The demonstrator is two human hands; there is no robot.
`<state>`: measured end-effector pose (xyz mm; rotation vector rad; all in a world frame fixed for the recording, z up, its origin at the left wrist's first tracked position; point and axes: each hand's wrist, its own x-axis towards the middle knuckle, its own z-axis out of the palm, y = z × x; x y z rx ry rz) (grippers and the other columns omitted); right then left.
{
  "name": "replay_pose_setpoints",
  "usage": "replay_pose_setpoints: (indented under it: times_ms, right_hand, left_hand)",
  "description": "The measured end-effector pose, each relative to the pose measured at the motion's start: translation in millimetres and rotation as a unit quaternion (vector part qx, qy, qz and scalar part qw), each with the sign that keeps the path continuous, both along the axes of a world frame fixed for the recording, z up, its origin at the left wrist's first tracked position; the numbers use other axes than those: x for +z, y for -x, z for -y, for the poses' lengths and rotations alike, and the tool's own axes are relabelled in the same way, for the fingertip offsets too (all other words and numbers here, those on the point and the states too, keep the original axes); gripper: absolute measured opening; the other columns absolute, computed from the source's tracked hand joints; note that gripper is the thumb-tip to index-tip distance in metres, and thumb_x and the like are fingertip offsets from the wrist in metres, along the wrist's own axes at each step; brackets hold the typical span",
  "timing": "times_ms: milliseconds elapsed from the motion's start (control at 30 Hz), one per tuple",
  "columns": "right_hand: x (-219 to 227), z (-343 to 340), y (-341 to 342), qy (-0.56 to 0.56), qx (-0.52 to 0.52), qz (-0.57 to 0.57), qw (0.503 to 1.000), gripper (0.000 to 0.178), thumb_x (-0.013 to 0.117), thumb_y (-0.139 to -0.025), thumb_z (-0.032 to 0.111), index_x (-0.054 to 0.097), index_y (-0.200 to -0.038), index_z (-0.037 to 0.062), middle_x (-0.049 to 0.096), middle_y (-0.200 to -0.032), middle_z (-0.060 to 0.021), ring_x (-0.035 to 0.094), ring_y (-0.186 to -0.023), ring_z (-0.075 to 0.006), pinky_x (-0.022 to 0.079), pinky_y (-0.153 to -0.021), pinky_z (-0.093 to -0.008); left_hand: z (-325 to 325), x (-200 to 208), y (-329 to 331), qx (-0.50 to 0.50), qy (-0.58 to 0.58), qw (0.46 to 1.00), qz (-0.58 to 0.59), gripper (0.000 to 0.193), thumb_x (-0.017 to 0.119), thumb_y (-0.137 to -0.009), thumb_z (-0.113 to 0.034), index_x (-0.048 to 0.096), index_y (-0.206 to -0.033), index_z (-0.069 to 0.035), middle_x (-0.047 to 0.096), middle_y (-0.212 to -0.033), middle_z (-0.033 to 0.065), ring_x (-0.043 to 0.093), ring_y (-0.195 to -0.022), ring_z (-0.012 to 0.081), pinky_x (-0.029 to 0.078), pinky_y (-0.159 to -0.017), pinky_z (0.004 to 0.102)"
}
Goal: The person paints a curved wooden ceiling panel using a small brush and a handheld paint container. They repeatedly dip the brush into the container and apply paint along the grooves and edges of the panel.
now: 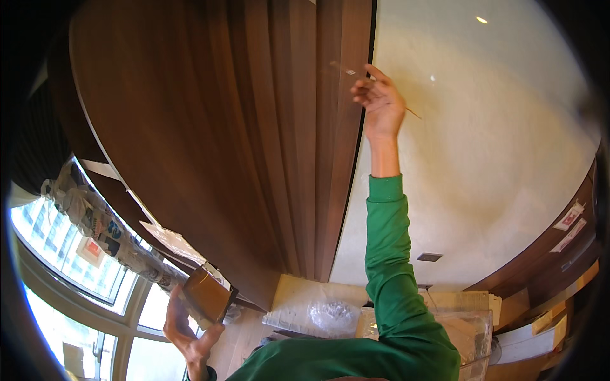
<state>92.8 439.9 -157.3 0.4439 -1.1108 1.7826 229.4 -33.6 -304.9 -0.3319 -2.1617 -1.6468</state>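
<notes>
My right hand (382, 108) is raised high on a stretched arm, at the dark edge where the brown wood panel (190, 140) meets the cream wall (470, 159). Its fingers are closed around a thin paintbrush (414, 114), whose far end points left over the panel and is blurred. Low on the left, my left hand (190, 340) grips a small open container (208, 297) with a brown inside. Whether anything lies at its bottom, I cannot tell. Vertical ridges run down the panel's right part.
A window (70, 254) stands at the lower left, beside a plastic-wrapped bundle (127, 241). Below me are clear plastic wrap (333, 316) and flat cardboard (464, 327). Cartons (534, 340) stand at the lower right. A small dark wall plate (429, 257) sits low on the wall.
</notes>
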Motion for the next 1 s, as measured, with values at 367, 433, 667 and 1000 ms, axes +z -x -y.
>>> replay_pose_setpoints:
  times_ms: [367, 433, 667, 1000]
  right_hand:
    - [59, -40, -16, -0.044, -0.296, -0.096, 0.949, 0.023, 0.059, -0.084, 0.009, 0.075, -0.088, -0.0069, 0.072, -0.083, -0.0118, 0.065, -0.084, -0.0194, 0.046, -0.094, -0.0352]
    - [62, -40, -15, -0.052, -0.297, -0.084, 0.950, 0.023, 0.059, -0.083, 0.008, 0.076, -0.089, -0.0062, 0.072, -0.081, -0.0113, 0.064, -0.084, -0.0186, 0.042, -0.098, -0.0353]
    - [65, -41, -13, -0.078, -0.303, -0.063, 0.948, 0.023, 0.060, -0.085, 0.010, 0.077, -0.092, -0.0042, 0.072, -0.080, -0.0104, 0.063, -0.086, -0.0180, 0.041, -0.098, -0.0352]
    - [68, -38, -10, -0.067, -0.317, -0.043, 0.945, 0.024, 0.061, -0.089, 0.012, 0.078, -0.094, -0.0047, 0.072, -0.076, -0.0093, 0.063, -0.089, -0.0172, 0.039, -0.102, -0.0366]
  left_hand:
    - [-12, -3, 10, -0.010, -0.034, 0.999, 0.023, 0.103, 0.081, -0.049, -0.045, 0.056, -0.139, -0.002, 0.075, -0.095, 0.0139, 0.074, -0.087, 0.0268, 0.061, -0.089, 0.0442]
    - [-13, -4, 11, -0.017, -0.039, 0.999, 0.019, 0.102, 0.081, -0.049, -0.044, 0.056, -0.139, -0.002, 0.075, -0.095, 0.0140, 0.074, -0.087, 0.0264, 0.061, -0.089, 0.0438]
    - [-13, -5, 12, -0.022, -0.038, 0.999, 0.021, 0.102, 0.081, -0.050, -0.044, 0.056, -0.139, -0.002, 0.074, -0.094, 0.0145, 0.074, -0.088, 0.0269, 0.060, -0.090, 0.0450]
    - [-14, -7, 12, -0.018, -0.034, 0.999, 0.024, 0.101, 0.081, -0.051, -0.045, 0.057, -0.139, -0.002, 0.074, -0.093, 0.0141, 0.075, -0.088, 0.0280, 0.059, -0.093, 0.0470]
